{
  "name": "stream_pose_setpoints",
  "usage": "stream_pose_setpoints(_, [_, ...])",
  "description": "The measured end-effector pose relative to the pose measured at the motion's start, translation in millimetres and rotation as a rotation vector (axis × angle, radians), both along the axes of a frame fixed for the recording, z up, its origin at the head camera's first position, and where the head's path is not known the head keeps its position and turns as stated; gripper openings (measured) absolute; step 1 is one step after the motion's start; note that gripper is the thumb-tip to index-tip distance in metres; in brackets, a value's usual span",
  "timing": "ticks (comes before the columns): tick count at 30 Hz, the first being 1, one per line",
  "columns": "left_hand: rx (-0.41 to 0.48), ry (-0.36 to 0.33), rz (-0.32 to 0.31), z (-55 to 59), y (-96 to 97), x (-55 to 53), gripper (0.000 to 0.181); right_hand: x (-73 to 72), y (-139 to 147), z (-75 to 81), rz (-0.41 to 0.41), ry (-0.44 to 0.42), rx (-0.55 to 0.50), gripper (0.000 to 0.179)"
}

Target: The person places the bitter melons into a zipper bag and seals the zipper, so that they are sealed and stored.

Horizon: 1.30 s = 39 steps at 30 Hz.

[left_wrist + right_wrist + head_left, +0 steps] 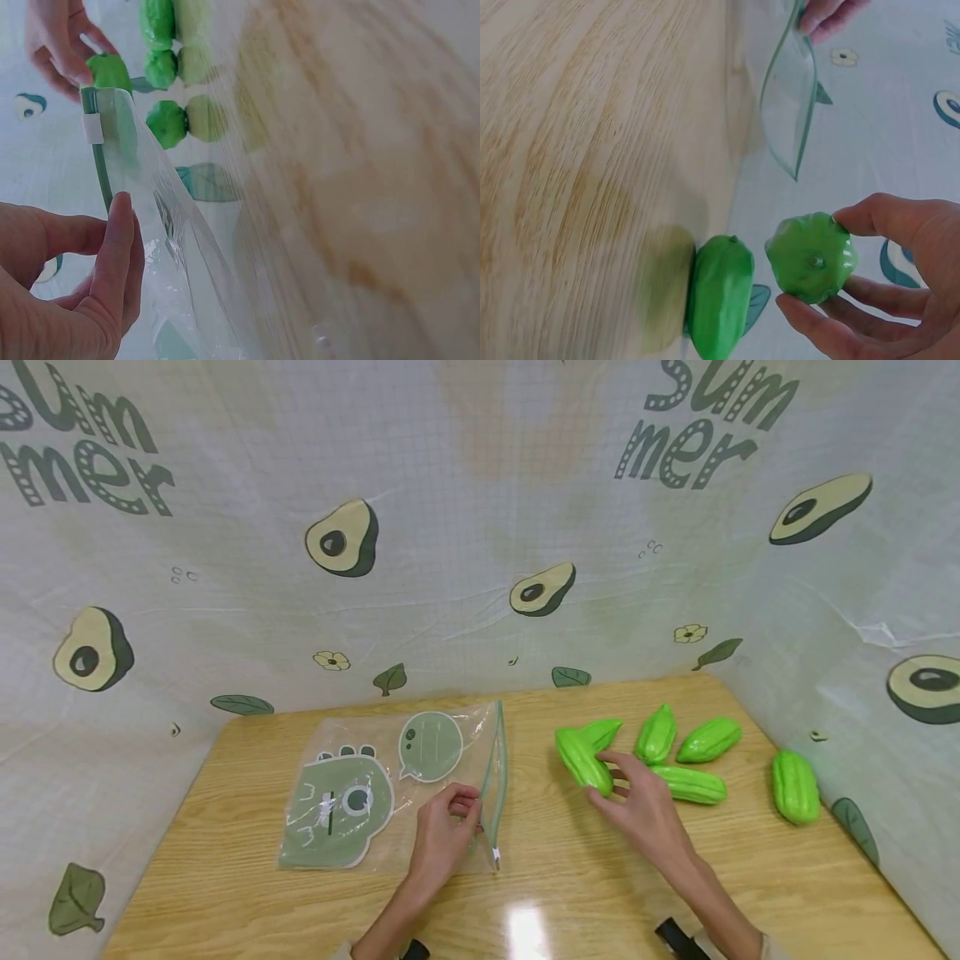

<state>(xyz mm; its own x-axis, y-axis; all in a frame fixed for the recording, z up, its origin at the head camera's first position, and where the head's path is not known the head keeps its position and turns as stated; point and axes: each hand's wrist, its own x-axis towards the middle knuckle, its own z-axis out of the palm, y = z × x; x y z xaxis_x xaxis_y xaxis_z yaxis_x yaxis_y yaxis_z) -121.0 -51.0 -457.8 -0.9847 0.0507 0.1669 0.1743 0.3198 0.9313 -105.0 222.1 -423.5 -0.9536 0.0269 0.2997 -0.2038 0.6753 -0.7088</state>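
Observation:
A clear zipper bag [337, 810] with a green dinosaur print lies on the wooden table. My left hand [442, 835] pinches the bag near its green-edged mouth; in the left wrist view thumb and fingers [116, 255] meet at that edge. The white slider [92, 128] sits at one end of the zipper. In the right wrist view the bag's mouth [766, 97] gapes. My right hand [645, 814] grips a glossy green ridged gourd [579, 758] above the table, right of the bag. Another green gourd [603, 732] lies partly behind it.
Several similar gourds lie on the right: one upright-pointing gourd [657, 733], one slanted gourd [709, 740], one behind my right hand [690, 783] and one near the right edge [796, 787]. An avocado-print cloth [450, 610] walls the back and sides of the table [570, 885].

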Motion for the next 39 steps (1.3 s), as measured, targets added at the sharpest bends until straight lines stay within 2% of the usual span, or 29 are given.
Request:
stream_pose_setpoints(22, [0.024,-0.015,-0.006,0.6,-0.2,0.3,0.007,-9.6,-19.1,-1.7,0.09,0.017,-0.044,0.049])
stream_pose_setpoints(39, [0.041,-0.021,-0.015,-1.0,0.6,-0.3,0.007,-12.2,-37.3,-4.2,0.136,0.013,-0.038,0.052])
